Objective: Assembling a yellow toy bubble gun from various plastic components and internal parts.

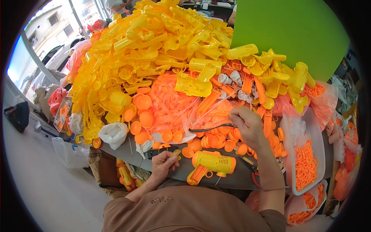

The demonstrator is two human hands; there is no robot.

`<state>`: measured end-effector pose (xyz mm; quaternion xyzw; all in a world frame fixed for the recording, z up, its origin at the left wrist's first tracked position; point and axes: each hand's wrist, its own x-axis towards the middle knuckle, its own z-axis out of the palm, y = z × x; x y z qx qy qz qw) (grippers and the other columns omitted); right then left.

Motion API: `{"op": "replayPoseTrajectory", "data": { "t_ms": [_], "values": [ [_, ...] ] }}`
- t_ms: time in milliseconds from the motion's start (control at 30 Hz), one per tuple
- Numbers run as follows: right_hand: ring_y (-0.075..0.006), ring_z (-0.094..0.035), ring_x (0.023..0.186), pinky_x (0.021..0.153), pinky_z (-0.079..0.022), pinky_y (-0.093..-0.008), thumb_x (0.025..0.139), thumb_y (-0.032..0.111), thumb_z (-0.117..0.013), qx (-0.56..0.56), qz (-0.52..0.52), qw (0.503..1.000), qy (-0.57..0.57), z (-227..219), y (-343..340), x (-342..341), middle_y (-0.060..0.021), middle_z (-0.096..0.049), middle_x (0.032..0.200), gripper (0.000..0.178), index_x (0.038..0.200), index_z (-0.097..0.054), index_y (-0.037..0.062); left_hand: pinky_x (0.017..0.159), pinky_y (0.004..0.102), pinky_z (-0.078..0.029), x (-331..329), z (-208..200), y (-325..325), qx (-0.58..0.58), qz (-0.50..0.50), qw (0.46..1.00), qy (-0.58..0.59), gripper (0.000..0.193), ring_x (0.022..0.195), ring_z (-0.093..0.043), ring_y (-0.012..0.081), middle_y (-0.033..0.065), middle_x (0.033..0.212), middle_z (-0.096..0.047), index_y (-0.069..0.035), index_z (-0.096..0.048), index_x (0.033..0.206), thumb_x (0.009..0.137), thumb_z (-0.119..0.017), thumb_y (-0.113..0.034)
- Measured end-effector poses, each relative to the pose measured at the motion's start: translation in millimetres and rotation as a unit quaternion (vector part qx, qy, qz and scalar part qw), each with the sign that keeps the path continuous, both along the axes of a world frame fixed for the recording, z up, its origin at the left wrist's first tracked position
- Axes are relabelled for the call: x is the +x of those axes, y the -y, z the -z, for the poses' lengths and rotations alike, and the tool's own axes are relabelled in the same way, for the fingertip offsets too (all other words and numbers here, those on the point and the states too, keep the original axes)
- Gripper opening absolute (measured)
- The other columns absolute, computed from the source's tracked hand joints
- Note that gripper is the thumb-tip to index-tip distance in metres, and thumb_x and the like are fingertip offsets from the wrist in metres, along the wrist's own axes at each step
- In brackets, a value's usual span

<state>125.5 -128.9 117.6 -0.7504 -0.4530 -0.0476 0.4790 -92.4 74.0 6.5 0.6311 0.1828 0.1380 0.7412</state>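
My left hand (163, 164) is closed at the near edge of the table, pinching a small yellow plastic piece (176, 153) between thumb and fingers. Farther right, my right hand (247, 123) is raised over the orange parts, its fingers drawn together in a pinch. A black strip (210, 127) runs up to those fingertips; whether they grip it, I cannot tell. Between my hands and nearer to me lies a yellow toy shaped like a hair dryer (216, 162), with an orange handle (199, 174) and an orange end. Round orange caps (212, 141) are scattered just beyond it.
A tall heap of yellow plastic shells (154, 42) fills the table's far side. Before it sits a clear bag of orange parts (170, 100). A tub wall (293, 181) encloses orange rings on the right. A red-handled tool (255, 178) lies near my right forearm. A green panel (290, 34) stands behind.
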Motion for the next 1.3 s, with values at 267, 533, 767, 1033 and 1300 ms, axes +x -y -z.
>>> {"op": "replayPoseTrajectory", "data": {
  "t_ms": [267, 533, 767, 1033, 1300],
  "values": [
    [-0.0058, -0.052, 0.058, 0.052, -0.045, -0.0192, 0.088, 0.001, -0.052, 0.058, -0.082, 0.979, -0.178, 11, 5, -41, -0.0028, -0.058, 0.075, 0.011, 0.097, -0.059, -0.0027, 0.049, 0.0209, -0.042, 17, -27, 3, 0.013, 0.016, 0.997, 0.075, 0.015, 0.053, -0.052, 0.0099, 0.0107, 0.075, -0.064, 0.004, -0.056, 0.097, 0.09, -0.054, -0.009],
    [-0.004, -0.051, 0.057, 0.052, -0.043, -0.0177, 0.089, 0.003, -0.052, 0.073, -0.082, 0.963, -0.248, 17, 9, -59, -0.0019, -0.056, 0.071, 0.013, 0.1, -0.057, -0.0018, 0.052, 0.0216, -0.041, 30, -43, 5, 0.037, 0.02, 0.994, 0.099, 0.011, 0.056, -0.052, 0.0098, 0.0102, 0.077, -0.064, 0.002, -0.057, 0.088, 0.09, -0.054, -0.009],
    [-0.0037, -0.05, 0.057, 0.052, -0.042, -0.0178, 0.088, 0.002, -0.052, 0.068, -0.065, 0.962, -0.258, 22, 1, -64, -0.0018, -0.056, 0.07, 0.009, 0.095, -0.056, -0.0023, 0.067, 0.0279, -0.044, 41, -61, 2, -0.079, 0.081, 0.982, 0.154, 0.011, 0.074, -0.054, 0.0158, 0.0102, 0.083, -0.058, 0.001, -0.06, 0.085, 0.087, -0.058, -0.01],
    [-0.0141, -0.057, 0.06, 0.054, -0.044, -0.0263, 0.082, -0.001, -0.058, 0.04, -0.064, 0.995, -0.061, 19, -14, -72, -0.0089, -0.06, 0.073, 0.009, 0.091, -0.057, -0.0025, 0.079, 0.0282, -0.042, 42, -74, 5, -0.018, 0.209, 0.972, 0.109, 0.012, 0.087, -0.054, 0.0157, 0.0088, 0.092, -0.058, 0.001, -0.065, 0.083, 0.083, -0.064, -0.011],
    [-0.0182, -0.059, 0.06, 0.054, -0.045, -0.0277, 0.081, 0.001, -0.06, 0.009, -0.081, 0.993, -0.08, 17, -10, -74, -0.0105, -0.061, 0.075, 0.01, 0.09, -0.058, -0.0017, 0.07, 0.0246, -0.044, 39, -71, 9, 0.084, 0.193, 0.967, 0.141, 0.009, 0.078, -0.055, 0.0133, 0.0081, 0.088, -0.06, 0.002, -0.066, 0.083, 0.081, -0.065, -0.006]
  ]
}}
